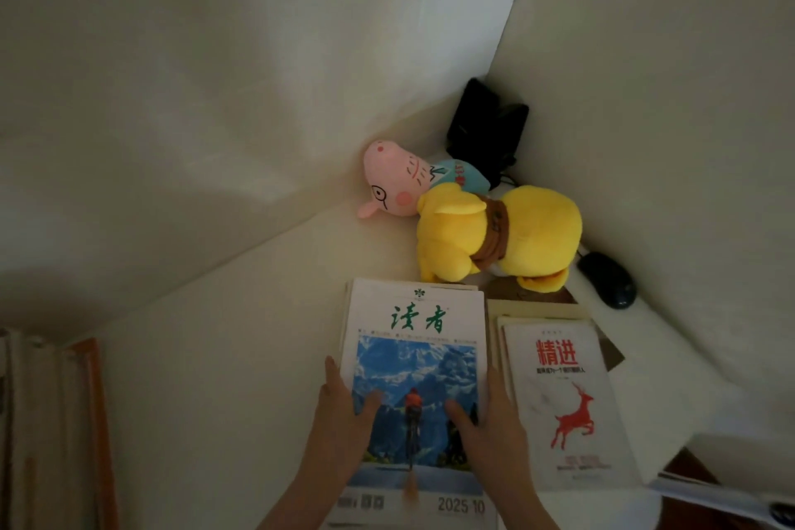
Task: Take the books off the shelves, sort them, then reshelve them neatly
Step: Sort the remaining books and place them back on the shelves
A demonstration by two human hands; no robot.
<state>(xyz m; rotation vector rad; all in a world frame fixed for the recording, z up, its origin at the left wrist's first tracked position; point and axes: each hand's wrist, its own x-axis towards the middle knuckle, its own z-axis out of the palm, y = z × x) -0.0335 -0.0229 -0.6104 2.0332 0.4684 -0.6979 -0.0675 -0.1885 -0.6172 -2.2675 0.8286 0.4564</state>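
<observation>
A stack of magazines (415,327) lies flat on a white surface (241,379); the top one has green characters and a mountain cyclist photo. My left hand (340,413) grips the stack's left edge, thumb lying on the cover. My right hand (490,422) grips the right edge the same way. Just to the right lies a second pile topped by a white book with red characters and a red deer (568,404).
A yellow plush toy (494,232) and a pink pig plush (395,181) sit in the corner behind the stacks. A black device (486,129) stands at the wall, a black mouse (608,280) to the right. Book edges (47,422) show far left, papers (722,499) lower right.
</observation>
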